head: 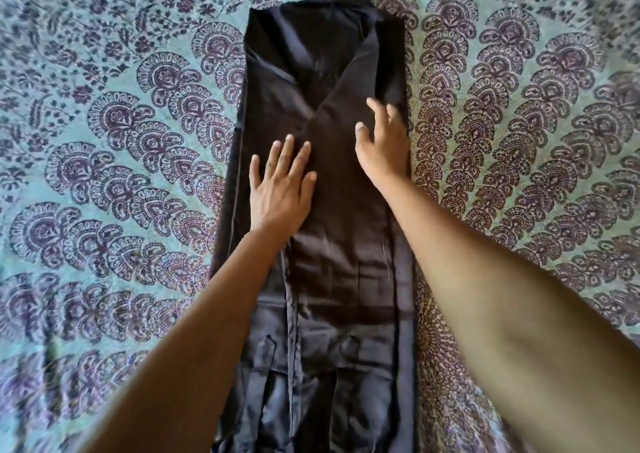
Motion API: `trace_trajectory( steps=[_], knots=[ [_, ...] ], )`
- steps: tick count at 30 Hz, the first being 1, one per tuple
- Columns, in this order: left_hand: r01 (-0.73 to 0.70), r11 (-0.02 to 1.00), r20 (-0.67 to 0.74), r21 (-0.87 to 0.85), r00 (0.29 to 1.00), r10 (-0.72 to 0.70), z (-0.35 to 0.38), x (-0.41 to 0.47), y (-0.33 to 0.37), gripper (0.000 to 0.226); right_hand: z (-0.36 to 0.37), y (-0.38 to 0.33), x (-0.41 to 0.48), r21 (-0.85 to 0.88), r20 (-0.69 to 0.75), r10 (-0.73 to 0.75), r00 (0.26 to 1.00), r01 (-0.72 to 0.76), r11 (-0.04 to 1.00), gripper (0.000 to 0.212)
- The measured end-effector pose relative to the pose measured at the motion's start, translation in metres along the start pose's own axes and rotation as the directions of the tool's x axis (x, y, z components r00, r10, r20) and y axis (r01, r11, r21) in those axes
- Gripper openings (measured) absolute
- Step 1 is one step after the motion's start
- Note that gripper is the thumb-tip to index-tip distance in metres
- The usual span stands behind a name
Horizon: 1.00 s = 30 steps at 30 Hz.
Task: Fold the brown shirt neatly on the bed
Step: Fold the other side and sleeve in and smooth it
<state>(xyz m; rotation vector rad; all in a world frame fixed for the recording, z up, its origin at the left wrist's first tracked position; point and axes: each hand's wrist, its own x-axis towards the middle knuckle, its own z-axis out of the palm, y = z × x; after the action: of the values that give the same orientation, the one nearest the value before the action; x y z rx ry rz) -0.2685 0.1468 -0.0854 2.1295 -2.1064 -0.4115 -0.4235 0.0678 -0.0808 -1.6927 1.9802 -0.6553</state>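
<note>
The shirt (341, 296) was laid lengthwise mid-bed (121, 140), sides folded inward into a narrow strip, and was pressed by the flat left hand (282, 185) and touched by the spread right hand (382, 140), set apart and gripping nothing, seemingly to smooth the folds.

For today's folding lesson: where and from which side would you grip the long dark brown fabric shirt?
Probably pinch the two far corners of the dark brown shirt, coming in from either long side: it lies as a flat narrow strip, so that end folds toward you.
</note>
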Motion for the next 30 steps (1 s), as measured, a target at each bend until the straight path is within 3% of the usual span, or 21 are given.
trace_trajectory(
  steps=[5, 7, 9, 11, 14, 16, 19, 21, 24, 27, 30],
  knots=[
    [-0.083, 0.996, 0.041, 0.026, 0.996, 0.082, 0.012, 0.012, 0.002, 0.065, 0.000, -0.025, 0.075, 0.188, 0.186, 0.222, 0.957, -0.257, 0.948, 0.037],
    [-0.097, 0.994, 0.031, 0.044, 0.995, 0.096, 0.015, 0.012, -0.002, 0.062, -0.001, -0.025, 0.092, 0.289, 0.139, 0.288, 0.947, -0.317, 0.903, 0.044],
    [-0.109, 0.992, 0.006, 0.057, 0.994, 0.109, 0.017, 0.013, -0.005, 0.060, -0.003, -0.015, 0.098, 0.237, 0.044, 0.329, 0.943, -0.329, 0.914, 0.042],
    [-0.122, 0.990, -0.015, 0.069, 0.992, 0.123, 0.020, 0.013, -0.006, 0.059, -0.004, 0.000, 0.094, -0.017, 0.004, 0.187, 0.982, -0.187, 0.982, 0.041],
    [-0.130, 0.988, -0.017, 0.086, 0.991, 0.132, 0.024, 0.014, -0.006, 0.058, 0.001, 0.015, 0.076, -0.359, 0.012, -0.079, 0.997, 0.078, 0.930, 0.056],
    [-0.133, 0.987, -0.024, 0.094, 0.990, 0.136, 0.023, 0.014, -0.006, 0.059, 0.000, 0.019, 0.068, -0.412, -0.007, -0.207, 0.978, 0.186, 0.892, 0.057],
    [-0.170, 0.979, -0.060, 0.111, 0.982, 0.177, 0.019, 0.009, -0.002, 0.059, 0.002, 0.027, 0.059, -0.423, 0.203, -0.401, 0.893, 0.449, 0.787, 0.058],
    [-0.293, 0.947, -0.046, 0.129, 0.953, 0.301, 0.018, -0.002, 0.004, 0.058, 0.005, 0.035, 0.059, -0.437, 0.333, -0.369, 0.868, 0.489, 0.755, 0.059],
    [-0.531, 0.833, 0.077, 0.154, 0.847, 0.526, 0.023, -0.034, 0.015, 0.058, 0.005, 0.033, 0.067, -0.458, 0.388, -0.291, 0.874, 0.457, 0.762, 0.060],
    [-0.636, 0.757, 0.187, 0.149, 0.770, 0.610, 0.028, -0.057, 0.012, 0.058, 0.000, 0.021, 0.068, -0.484, 0.432, -0.215, 0.876, 0.426, 0.764, 0.061],
    [-0.690, 0.704, 0.247, 0.168, 0.721, 0.647, 0.021, -0.055, 0.006, 0.056, -0.010, 0.010, 0.042, -0.444, 0.408, -0.316, 0.857, 0.489, 0.751, 0.060]
  ],
)
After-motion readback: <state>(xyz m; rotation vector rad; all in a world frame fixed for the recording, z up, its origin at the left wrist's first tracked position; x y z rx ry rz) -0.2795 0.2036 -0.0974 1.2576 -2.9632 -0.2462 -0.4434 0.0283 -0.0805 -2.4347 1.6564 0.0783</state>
